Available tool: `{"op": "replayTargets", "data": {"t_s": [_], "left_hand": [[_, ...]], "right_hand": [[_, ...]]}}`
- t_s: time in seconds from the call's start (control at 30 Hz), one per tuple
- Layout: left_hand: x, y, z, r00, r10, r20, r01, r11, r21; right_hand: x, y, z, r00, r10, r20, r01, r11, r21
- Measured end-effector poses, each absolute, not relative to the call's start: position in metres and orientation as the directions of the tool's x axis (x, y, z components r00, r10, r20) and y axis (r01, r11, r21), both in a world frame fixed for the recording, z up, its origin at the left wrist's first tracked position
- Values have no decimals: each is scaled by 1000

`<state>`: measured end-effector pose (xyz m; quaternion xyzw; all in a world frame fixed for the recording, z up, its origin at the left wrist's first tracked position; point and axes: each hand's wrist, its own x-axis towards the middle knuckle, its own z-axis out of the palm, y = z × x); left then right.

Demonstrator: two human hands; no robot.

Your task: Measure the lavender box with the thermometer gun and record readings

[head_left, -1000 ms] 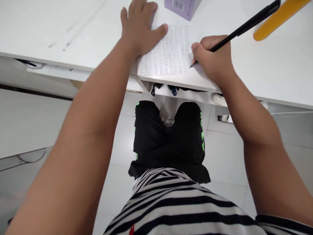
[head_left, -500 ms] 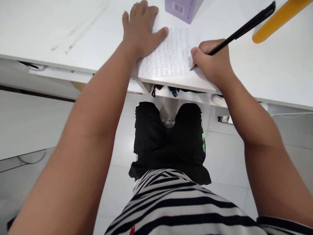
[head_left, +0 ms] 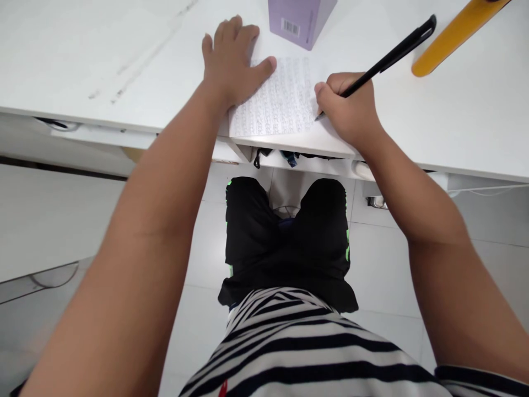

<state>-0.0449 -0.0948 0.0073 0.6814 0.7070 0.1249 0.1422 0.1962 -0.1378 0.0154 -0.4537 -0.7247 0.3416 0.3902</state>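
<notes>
Currently, right hand (head_left: 349, 107): wrapped round black pen (head_left: 390, 56), narrow pinch near the point, shaft leaning up to the right
Pen tip: at right end of the handwriting, near the desk's front edge
Left hand (head_left: 233, 63): flat, fingers spread, gripping nothing, over left side of paper sheet (head_left: 285, 102)
Paper sheet: on white desk (head_left: 446, 127), writing too small to read
Purple box (head_left: 291, 16): just beyond paper, barcode showing
Yellow object (head_left: 454, 41): right of pen

I have the left hand (head_left: 233, 69) splayed palm-down, the right hand (head_left: 351, 110) curled in a pinch, both arms (head_left: 161, 204) stretched forward.
</notes>
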Motion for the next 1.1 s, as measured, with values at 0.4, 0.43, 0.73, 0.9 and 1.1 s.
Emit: {"op": "replayTargets", "data": {"t_s": [0.4,0.43,0.73,0.9,1.1], "left_hand": [[-48,-91,2,4,1000,-28,929,6,370],[-47,-92,2,5,1000,-24,926,4,377],[-42,-96,9,-50,997,-56,948,65,313],[-47,-94,5,-2,1000,-9,937,5,349],[-48,-95,7,6,1000,-9,958,-3,287]], "right_hand": [[197,-137,12,-258,927,273,386,358,-850],[197,-137,12,-248,928,276,386,357,-851],[198,-138,15,-313,919,241,357,348,-867],[198,-140,16,-260,929,264,320,340,-884],[195,-135,13,-231,939,253,356,324,-876]]}}
